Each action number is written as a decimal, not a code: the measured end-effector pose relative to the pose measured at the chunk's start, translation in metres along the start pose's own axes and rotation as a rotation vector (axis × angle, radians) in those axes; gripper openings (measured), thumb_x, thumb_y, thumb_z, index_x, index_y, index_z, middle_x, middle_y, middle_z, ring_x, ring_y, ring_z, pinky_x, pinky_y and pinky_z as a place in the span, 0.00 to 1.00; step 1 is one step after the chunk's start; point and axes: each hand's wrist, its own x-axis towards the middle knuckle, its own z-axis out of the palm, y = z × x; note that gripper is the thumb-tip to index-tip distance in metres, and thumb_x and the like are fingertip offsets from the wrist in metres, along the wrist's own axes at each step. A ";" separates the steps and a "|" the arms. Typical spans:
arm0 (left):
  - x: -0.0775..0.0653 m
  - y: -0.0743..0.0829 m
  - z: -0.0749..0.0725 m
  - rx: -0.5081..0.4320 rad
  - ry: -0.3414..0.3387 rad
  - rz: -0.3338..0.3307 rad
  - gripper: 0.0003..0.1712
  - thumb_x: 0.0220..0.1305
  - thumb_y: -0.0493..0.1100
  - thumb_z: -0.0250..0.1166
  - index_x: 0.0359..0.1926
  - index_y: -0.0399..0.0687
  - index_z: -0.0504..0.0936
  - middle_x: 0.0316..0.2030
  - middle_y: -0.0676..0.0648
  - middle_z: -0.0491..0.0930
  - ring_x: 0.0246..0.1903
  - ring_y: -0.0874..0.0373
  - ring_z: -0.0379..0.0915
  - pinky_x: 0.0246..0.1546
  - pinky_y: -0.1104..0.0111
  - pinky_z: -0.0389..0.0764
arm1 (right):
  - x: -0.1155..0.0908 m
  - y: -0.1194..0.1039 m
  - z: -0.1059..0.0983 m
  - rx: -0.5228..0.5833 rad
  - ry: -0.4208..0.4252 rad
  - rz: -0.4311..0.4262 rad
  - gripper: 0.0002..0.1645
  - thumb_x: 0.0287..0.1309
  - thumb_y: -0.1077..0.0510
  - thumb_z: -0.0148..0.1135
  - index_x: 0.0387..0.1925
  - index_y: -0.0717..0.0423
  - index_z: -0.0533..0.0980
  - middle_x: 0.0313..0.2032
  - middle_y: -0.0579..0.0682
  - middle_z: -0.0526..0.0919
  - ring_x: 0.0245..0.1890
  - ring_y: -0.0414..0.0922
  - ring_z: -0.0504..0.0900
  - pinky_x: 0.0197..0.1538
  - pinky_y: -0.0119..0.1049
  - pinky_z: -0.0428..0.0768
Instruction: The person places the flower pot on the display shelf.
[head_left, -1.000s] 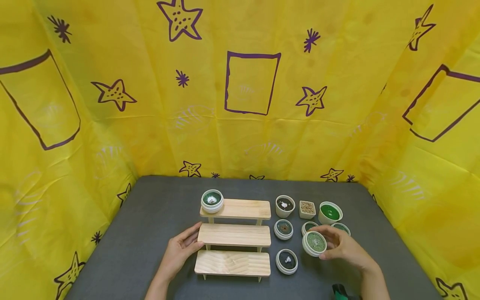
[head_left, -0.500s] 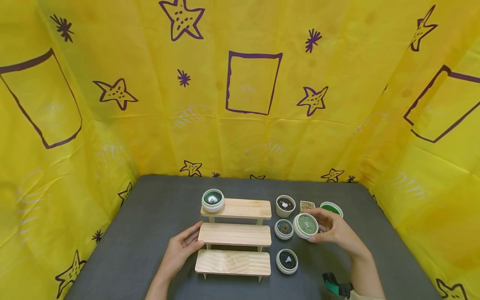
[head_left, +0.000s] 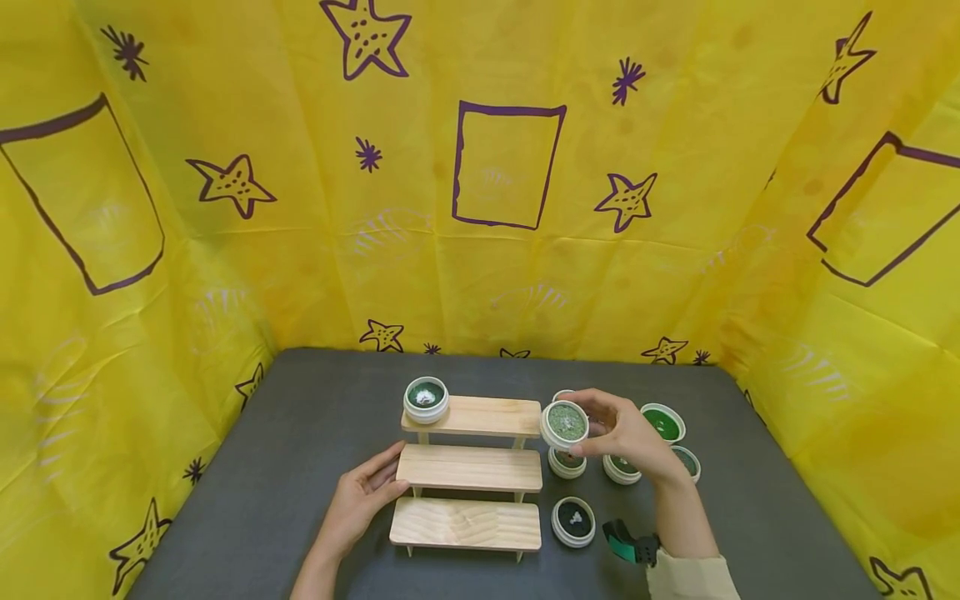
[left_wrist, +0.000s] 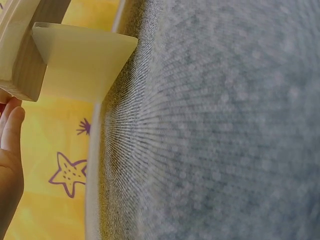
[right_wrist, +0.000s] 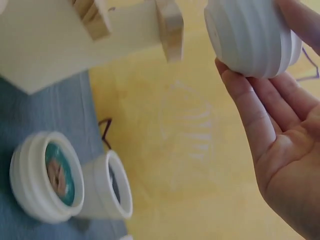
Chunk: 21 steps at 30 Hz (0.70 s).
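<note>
My right hand (head_left: 626,433) holds a small white ribbed pot (head_left: 566,423) with a speckled pale green filling, thumb and fingers around its side. It is raised by the right end of the top shelf (head_left: 491,415); in the right wrist view the pot (right_wrist: 247,37) shows its ribbed wall, clear of the table. My left hand (head_left: 360,500) grips the left end of the middle wooden shelf (head_left: 468,468), thumb at its front edge and fingers toward the back. In the left wrist view, fingertips (left_wrist: 12,125) lie beside the wood. A dark green pot (head_left: 425,402) stands on the top shelf's left end.
Right of the stand, a dark-filled pot (head_left: 573,522), a pot with a brown centre (right_wrist: 45,175) and other green pots (head_left: 622,469) sit on the grey table. A bright green cup (head_left: 663,423) stands farther back. Yellow cloth (head_left: 510,275) with drawn stars surrounds the table.
My right hand has carried the pale green pot left and away from me, from above the right-hand pots to the top shelf's right end. My left hand stays at the stand.
</note>
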 end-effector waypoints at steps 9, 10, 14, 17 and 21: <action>0.000 0.001 0.000 0.002 0.008 -0.021 0.36 0.62 0.33 0.66 0.69 0.27 0.64 0.70 0.30 0.63 0.55 0.78 0.74 0.52 0.79 0.80 | 0.029 -0.015 0.024 0.003 -0.030 0.009 0.37 0.45 0.62 0.78 0.60 0.51 0.76 0.55 0.54 0.82 0.51 0.44 0.84 0.51 0.37 0.83; 0.000 0.001 0.000 0.002 0.010 -0.026 0.36 0.62 0.33 0.66 0.69 0.28 0.64 0.70 0.30 0.63 0.55 0.78 0.74 0.52 0.79 0.80 | 0.032 -0.016 0.026 0.003 -0.035 0.005 0.37 0.45 0.62 0.78 0.60 0.50 0.76 0.55 0.55 0.82 0.51 0.44 0.83 0.51 0.38 0.83; 0.001 0.001 0.001 0.002 0.012 -0.028 0.36 0.62 0.33 0.66 0.69 0.28 0.64 0.70 0.30 0.64 0.55 0.78 0.74 0.52 0.79 0.80 | 0.040 -0.019 0.035 0.005 -0.047 -0.004 0.37 0.44 0.62 0.78 0.59 0.50 0.76 0.54 0.58 0.82 0.50 0.47 0.84 0.50 0.39 0.84; 0.001 0.001 0.001 0.001 0.008 -0.023 0.36 0.62 0.33 0.66 0.69 0.27 0.64 0.70 0.30 0.64 0.55 0.78 0.74 0.52 0.80 0.80 | 0.045 -0.020 0.041 0.008 -0.049 0.008 0.37 0.44 0.62 0.79 0.59 0.49 0.77 0.54 0.57 0.83 0.49 0.48 0.84 0.49 0.39 0.84; 0.000 0.001 0.002 0.001 0.007 -0.015 0.36 0.62 0.32 0.66 0.69 0.27 0.64 0.69 0.30 0.64 0.55 0.78 0.74 0.52 0.80 0.80 | 0.053 -0.021 0.048 0.011 -0.042 0.045 0.38 0.42 0.61 0.80 0.58 0.47 0.77 0.53 0.55 0.84 0.50 0.48 0.85 0.50 0.39 0.84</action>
